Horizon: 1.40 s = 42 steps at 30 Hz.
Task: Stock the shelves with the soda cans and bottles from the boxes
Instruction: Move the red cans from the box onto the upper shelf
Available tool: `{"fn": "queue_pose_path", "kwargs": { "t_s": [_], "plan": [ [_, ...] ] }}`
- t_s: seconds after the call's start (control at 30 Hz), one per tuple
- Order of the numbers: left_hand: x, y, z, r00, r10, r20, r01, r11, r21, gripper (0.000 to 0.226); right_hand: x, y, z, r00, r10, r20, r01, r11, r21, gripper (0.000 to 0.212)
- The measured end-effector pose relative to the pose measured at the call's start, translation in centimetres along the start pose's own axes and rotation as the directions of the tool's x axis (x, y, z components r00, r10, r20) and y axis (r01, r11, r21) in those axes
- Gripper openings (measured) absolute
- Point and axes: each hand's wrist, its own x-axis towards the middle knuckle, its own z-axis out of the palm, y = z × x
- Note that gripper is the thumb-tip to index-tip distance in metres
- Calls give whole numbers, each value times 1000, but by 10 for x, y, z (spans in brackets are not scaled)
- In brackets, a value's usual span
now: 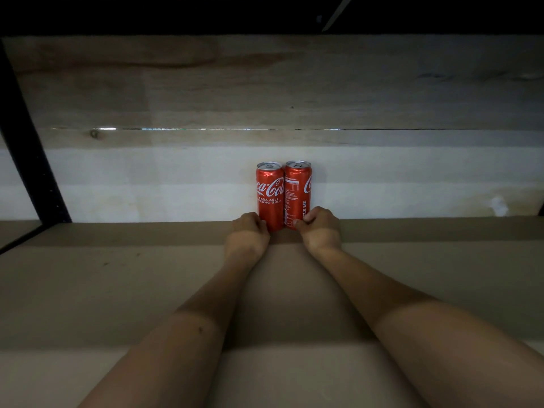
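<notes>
Two slim red cola cans stand upright side by side, touching, at the back of a brown shelf board (117, 290), against the pale wooden back wall. My left hand (248, 234) curls around the base of the left can (269, 191). My right hand (321, 228) grips the base of the right can (298, 189), thumb on its front. Both forearms reach straight in from the bottom of the view. The cans' bottoms are hidden behind my fingers.
A black metal upright (26, 142) slants along the left edge of the shelf bay. The dark underside of the shelf above (265, 13) spans the top. A thin gap (206, 129) runs across the wooden back planks.
</notes>
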Motion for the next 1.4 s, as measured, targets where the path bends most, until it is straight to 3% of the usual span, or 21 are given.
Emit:
{"fn": "queue_pose_path", "kwargs": {
  "t_s": [0.13,0.33,0.5,0.7,0.8,0.93,1.03,1.17,1.27,1.4],
  "plan": [
    [-13,-2,-9,995,56,85,-66,991,120,31,-15,4,-8,1000,-16,13,16,999,35,24],
    [-58,-2,-32,969,126,212,-183,943,277,29,-63,0,-33,990,-51,131,71,986,-153,38],
    [-114,2,-58,948,210,241,-260,945,196,23,-126,-5,-59,966,-92,241,141,971,-194,27],
    [-187,7,-91,937,170,304,-244,943,226,30,-207,-10,-88,933,-133,334,222,944,-244,23],
    [-227,10,-106,933,191,304,-274,927,257,29,-246,-10,-101,927,-205,314,295,916,-273,24],
    [-292,2,-115,898,408,167,-439,856,273,40,-300,6,-112,900,-380,216,423,882,-210,24],
    [-340,-16,-111,874,455,167,-485,811,328,54,-336,24,-113,887,-424,184,457,864,-211,39],
    [-396,-52,-91,893,396,215,-441,866,238,55,-382,59,-104,884,-430,185,455,881,-127,40],
    [-437,-85,-65,905,229,360,-304,938,168,50,-413,97,-91,903,-289,317,339,934,-115,42],
    [-481,-130,-28,816,-71,573,-83,968,238,43,-449,154,-67,889,-85,450,185,966,-182,41]
  ]
}}
